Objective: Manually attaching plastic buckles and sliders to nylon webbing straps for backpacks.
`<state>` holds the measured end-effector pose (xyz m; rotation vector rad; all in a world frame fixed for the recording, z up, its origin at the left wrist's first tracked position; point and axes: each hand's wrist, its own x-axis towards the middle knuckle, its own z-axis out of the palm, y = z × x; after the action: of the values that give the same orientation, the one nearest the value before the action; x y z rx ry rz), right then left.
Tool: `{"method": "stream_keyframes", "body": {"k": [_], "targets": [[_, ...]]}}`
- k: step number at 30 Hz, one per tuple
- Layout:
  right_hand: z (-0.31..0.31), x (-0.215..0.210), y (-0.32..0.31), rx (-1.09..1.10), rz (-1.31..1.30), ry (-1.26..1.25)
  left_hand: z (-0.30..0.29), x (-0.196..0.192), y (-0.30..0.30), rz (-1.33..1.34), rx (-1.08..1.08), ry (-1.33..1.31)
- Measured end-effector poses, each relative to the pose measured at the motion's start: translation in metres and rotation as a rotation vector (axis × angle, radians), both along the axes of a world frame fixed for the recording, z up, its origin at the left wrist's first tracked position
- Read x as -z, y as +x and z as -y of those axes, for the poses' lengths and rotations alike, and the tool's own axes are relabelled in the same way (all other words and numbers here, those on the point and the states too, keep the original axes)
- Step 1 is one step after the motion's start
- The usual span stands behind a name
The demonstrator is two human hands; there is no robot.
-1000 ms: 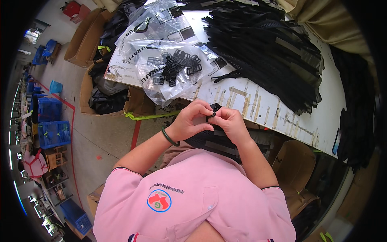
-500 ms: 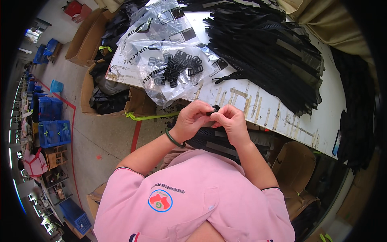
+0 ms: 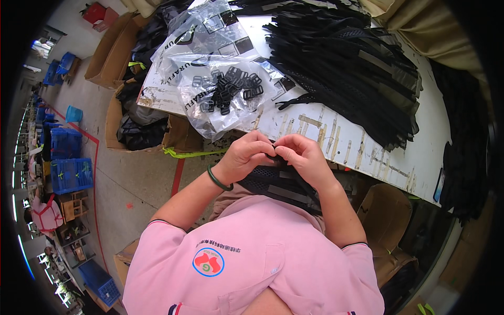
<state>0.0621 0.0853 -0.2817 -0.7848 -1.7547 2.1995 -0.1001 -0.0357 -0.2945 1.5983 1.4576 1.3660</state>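
Observation:
My left hand (image 3: 249, 156) and my right hand (image 3: 304, 158) meet just off the table's near edge. Both pinch a small black piece (image 3: 274, 152) with thumb and fingers. Most of it is covered by the fingertips, so I cannot tell whether it is a slider buckle or a strap end. Below the hands, black mesh strips (image 3: 281, 181) hang over my lap. A clear plastic bag (image 3: 210, 126) lies ahead to the left, with a pile of black slider buckles (image 3: 226, 90) on it. Ahead to the right spreads a thick bundle of black straps (image 3: 346, 73).
The white table (image 3: 341, 142) has strips of worn tape along its near edge. Open cardboard boxes (image 3: 113, 118) with black material stand at its left. Another carton (image 3: 386, 212) is under the table to my right. Blue crates (image 3: 72, 175) line the floor farther left.
My fingertips have closed further over the small black piece, which shows less now. Both hands have shifted slightly, the right wrist a little toward the right.

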Motion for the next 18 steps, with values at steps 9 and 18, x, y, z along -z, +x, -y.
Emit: {"method": "stream_keyframes", "body": {"k": [9, 18], "targets": [[-0.006, 0.004, -0.002, -0.159, 0.059, 0.142, 0.002, 0.000, 0.001, 0.047, 0.095, -0.085], [-0.110, 0.001, 0.029, 0.179, 0.381, 1.474, 0.077, 0.021, -0.009, 0.890, -0.374, -0.489]]}}
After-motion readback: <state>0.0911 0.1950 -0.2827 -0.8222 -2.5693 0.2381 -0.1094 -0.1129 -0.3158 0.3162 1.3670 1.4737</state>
